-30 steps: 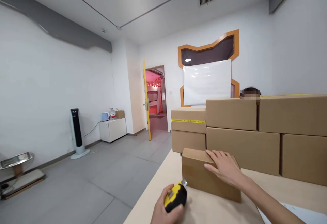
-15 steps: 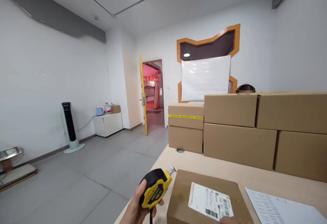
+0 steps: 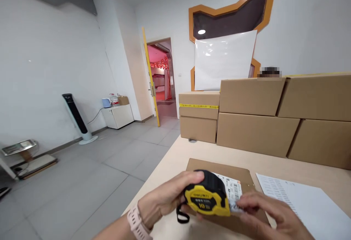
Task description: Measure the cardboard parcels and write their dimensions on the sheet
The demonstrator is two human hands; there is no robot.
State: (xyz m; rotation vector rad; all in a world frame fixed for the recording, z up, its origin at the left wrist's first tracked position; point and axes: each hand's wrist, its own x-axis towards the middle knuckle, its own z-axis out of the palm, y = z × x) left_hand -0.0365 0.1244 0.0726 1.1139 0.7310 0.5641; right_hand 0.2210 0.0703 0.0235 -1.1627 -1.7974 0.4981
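Note:
My left hand (image 3: 167,192) is wrapped round a black and yellow tape measure (image 3: 207,200), its thumb on top and a black wrist strap hanging below. At the tape's mouth, the fingers of my right hand (image 3: 270,210) are pinched on the metal tape end (image 3: 235,205), close to the case. Both hands are above a brown cardboard box (image 3: 219,164) on the table. A white shipping label (image 3: 233,186) on its top is partly hidden by the tape measure and my right fingers.
Printed sheets (image 3: 304,200) lie right of the box on the pale table (image 3: 164,167). Stacked cartons (image 3: 257,128) line the far side, with a person's head (image 3: 270,72) showing behind. On the floor at left stand a platform scale (image 3: 35,165) and a tower fan (image 3: 76,119).
My left hand has brought the tape measure right and over the box, turning its mouth rightward. My right hand has risen into view and taken the tape end. The view has tipped downward.

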